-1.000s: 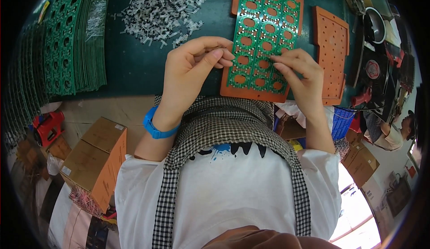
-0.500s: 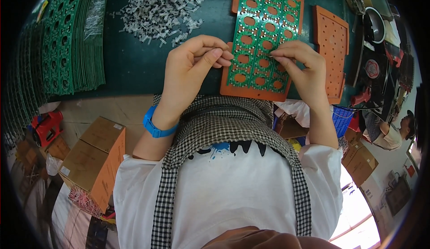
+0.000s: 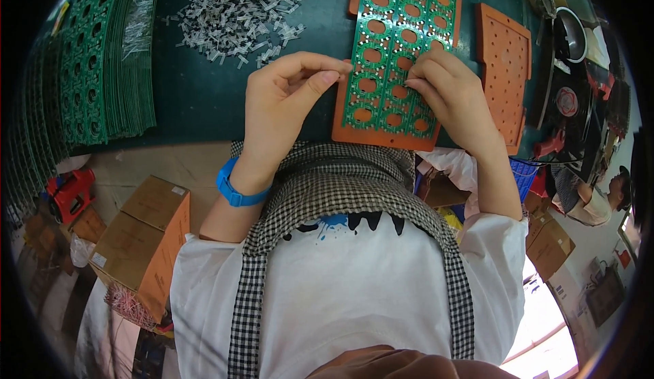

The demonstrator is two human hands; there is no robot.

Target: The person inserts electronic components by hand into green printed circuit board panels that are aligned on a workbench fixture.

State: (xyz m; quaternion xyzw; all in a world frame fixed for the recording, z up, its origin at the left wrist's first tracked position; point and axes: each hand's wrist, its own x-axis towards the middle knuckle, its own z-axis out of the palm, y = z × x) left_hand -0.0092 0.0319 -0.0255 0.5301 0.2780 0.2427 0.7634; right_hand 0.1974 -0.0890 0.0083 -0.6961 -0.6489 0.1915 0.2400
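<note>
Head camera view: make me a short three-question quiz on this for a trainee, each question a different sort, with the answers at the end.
1. Multiple choice: the pile of small parts lies
A) in the blue crate
B) between the stacked green boards and the green panel
C) on the checked apron

2. True or false: the right hand is over the pile of small parts.

3. Fill in: the wristband on the left arm is ____.

Key: 1 B; 2 false, it is at the green panel; 3 blue.
</note>
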